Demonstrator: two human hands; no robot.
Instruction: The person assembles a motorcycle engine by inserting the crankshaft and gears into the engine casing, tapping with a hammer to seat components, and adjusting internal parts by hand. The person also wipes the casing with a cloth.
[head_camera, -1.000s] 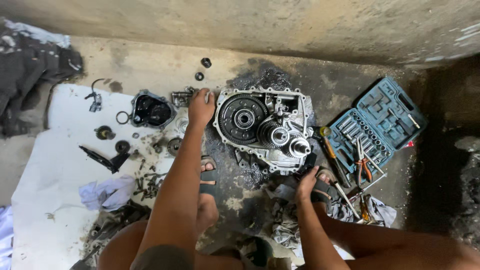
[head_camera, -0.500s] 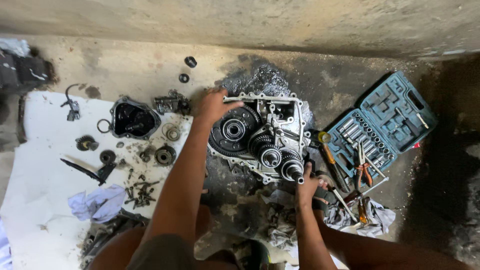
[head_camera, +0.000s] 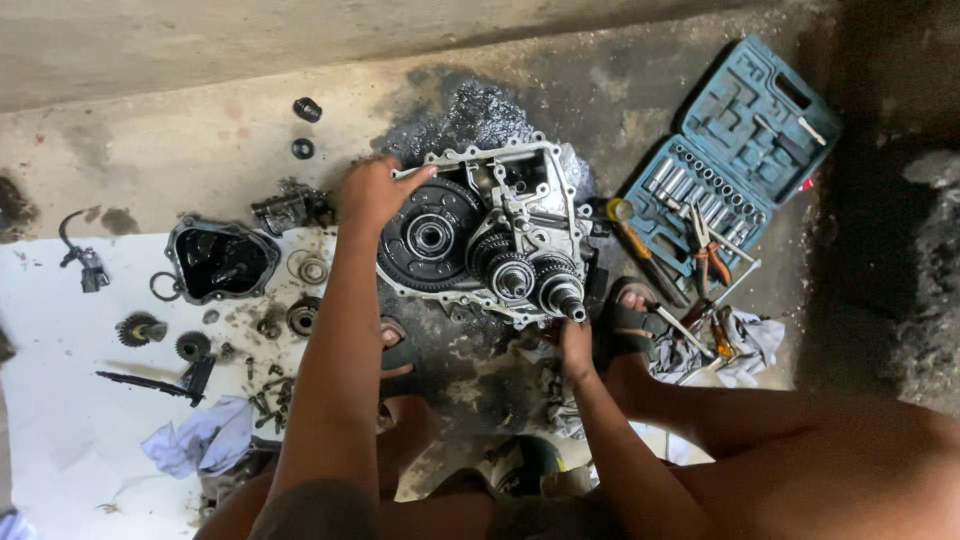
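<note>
**Both hands on open gearbox half, floor job**

Gearbox housing (head_camera: 490, 235) sits on oil-stained concrete floor (head_camera: 200, 150), open side up, btwn the person's feet. Big ring gear (head_camera: 430, 235) on its left side, two gear shafts (head_camera: 535, 280) standing up toward the right. Left hand (head_camera: 375, 192) is curled over the housing's upper-left rim, fingers wrapped on the edge. Right hand (head_camera: 575, 335) is at the lower-right corner, just under the shaft end; fingers tucked below the casting, so can't tell how tight they close.

Handling, my read: cast metal w/ gears inside, so heavy, rigid, won't flex. Oily all over, prob. slippery. Best hold is the flange rim at opposite corners, as now; not the shafts or gear teeth, which may slide or lift out.

Around it: blue socket set case (head_camera: 735, 165) open to the right, orange-handled pliers (head_camera: 705, 260) near it, dark cover (head_camera: 215, 260) and loose small gears (head_camera: 140, 328) on white sheet (head_camera: 60, 420) to the left, rag (head_camera: 200, 440) lower left.
</note>
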